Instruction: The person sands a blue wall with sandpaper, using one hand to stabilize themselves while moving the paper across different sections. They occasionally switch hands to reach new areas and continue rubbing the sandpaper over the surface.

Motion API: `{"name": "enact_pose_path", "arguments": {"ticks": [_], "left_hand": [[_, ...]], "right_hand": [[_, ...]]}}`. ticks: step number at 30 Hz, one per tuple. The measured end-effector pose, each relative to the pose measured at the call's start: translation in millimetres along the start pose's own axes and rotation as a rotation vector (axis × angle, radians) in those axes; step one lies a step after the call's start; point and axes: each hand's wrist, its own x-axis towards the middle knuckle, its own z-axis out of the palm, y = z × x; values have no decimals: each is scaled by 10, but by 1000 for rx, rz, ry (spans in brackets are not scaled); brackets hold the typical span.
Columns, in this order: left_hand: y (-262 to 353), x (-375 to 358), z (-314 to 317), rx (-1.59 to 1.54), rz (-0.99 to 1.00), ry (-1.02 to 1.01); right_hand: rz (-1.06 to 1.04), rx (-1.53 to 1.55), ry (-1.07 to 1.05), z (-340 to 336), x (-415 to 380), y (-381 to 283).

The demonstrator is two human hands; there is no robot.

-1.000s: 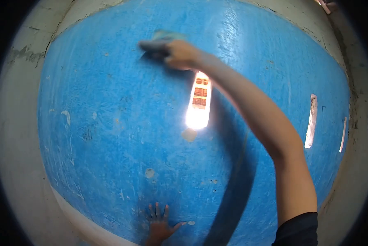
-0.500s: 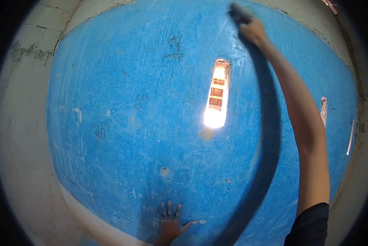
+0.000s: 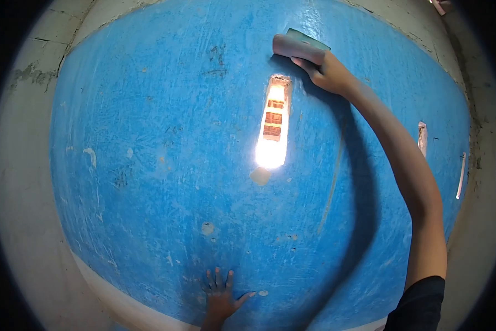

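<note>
A blue painted wall [image 3: 148, 165] with scuffs and pale patches fills most of the view. My right hand [image 3: 328, 73] is raised near the top of it, its fingers wrapped round a block-shaped tool [image 3: 298, 48] with a rounded grey-brown back and a greenish flat edge. The tool lies against the wall, just above a narrow bright opening [image 3: 273, 124]. Low down, my left hand [image 3: 221, 298] rests on the wall with fingers spread and holds nothing.
Two more narrow slots [image 3: 422, 138] [image 3: 461, 176] are cut in the wall at the right. Grey unpainted wall [image 3: 27, 165] borders the blue on the left. A pale band [image 3: 121, 298] runs along the bottom left edge.
My right hand has moved down and to the left with the tool, which now lies crosswise above the opening. The view has shifted slightly; my left hand stays spread on the wall.
</note>
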Motion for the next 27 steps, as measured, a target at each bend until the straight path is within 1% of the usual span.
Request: {"name": "enact_pose_path", "arguments": {"ticks": [1, 2, 3, 4, 5, 6, 7, 9, 10, 12, 14, 16, 17, 18, 20, 21, 22, 23, 24, 26, 27], "left_hand": [[-2, 17, -9, -16, -5, -1], [-5, -13, -34, -31, -7, -13], [-5, -42, -46, -20, -15, -21], [-13, -35, -47, -8, -15, -25], [-15, -24, -55, 0, -10, -27], [-18, -51, -80, 18, -21, -62], [-20, -88, -100, 34, -29, -93], [-14, 9, -73, 52, -27, -106], [-14, 2, -106, 61, -26, -117], [-2, -23, -144, 69, -38, -130], [10, -1, -153, 64, -59, -121], [-1, -21, -181, 106, -57, -153], [9, 5, -185, 127, -59, -162], [36, 38, -212, 112, -96, -168], [157, 65, -235, 71, -165, -196], [230, 89, -215, 17, -143, -118], [322, 117, -184, -40, -124, -39], [407, 115, -164, -95, -105, 34], [486, 90, -132, -137, -15, 64], [665, 98, -26, -216, 156, 149], [765, 130, -19, -210, 235, 143]], "right_hand": [[-45, 105, 38, 14, -27, 150], [61, 54, 95, -25, -35, 254], [283, -31, 100, -64, -20, 401], [503, -127, 109, -159, 14, 384], [419, -140, 210, -220, -27, 331], [540, -62, 187, -167, -64, 425], [414, 73, 163, -74, -125, 602], [149, 236, 103, -91, -260, 150], [148, 96, 105, -82, -389, -15], [335, -53, 21, -222, -660, 187], [537, -65, 252, -514, -857, 611], [715, -85, 478, -859, -928, 780], [701, -55, 479, -878, -1026, 789], [692, -27, 478, -896, -1103, 622], [542, 110, 153, -927, -1339, 27], [472, 192, -4, -943, -1454, -275], [306, 234, -48, -908, -1572, -489], [276, 197, -168, -909, -1743, -598], [260, 154, -216, -976, -1862, -646], [372, 128, -116, -1099, -2074, -546], [435, 107, -34, -1217, -2125, -469]]}}
